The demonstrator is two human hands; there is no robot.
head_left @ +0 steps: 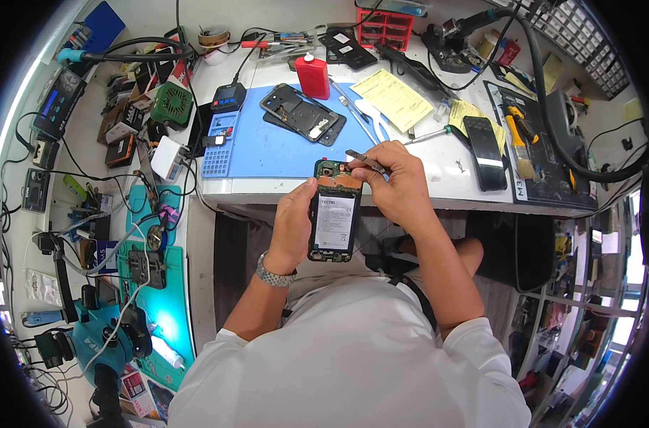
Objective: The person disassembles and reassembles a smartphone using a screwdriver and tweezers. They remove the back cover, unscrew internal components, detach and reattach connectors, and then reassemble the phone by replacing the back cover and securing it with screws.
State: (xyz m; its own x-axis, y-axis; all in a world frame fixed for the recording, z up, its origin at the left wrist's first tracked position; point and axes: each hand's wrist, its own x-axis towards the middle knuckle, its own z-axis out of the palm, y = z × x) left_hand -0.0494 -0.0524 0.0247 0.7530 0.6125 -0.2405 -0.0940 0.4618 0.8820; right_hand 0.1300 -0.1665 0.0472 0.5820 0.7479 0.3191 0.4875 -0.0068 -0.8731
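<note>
An opened smartphone (334, 221), its back off, is gripped along its left edge by my left hand (293, 221). A white-labelled battery fills its middle, with a copper-coloured strip and green circuit board above. It is held in the air in front of the bench edge. My right hand (396, 178) is closed around a slim flat metal tool (362, 158), whose exact kind I cannot make out. My right thumb and fingertips are at the phone's top right corner, hiding part of the board there.
On the blue mat (267, 153) lie dismantled phone parts (303, 114) and a red bottle (312, 77). Yellow papers (392, 98) and a black phone (484, 151) are on the right. A microscope (107, 339) and cables crowd the left; a thick black hose (542, 93) arches at right.
</note>
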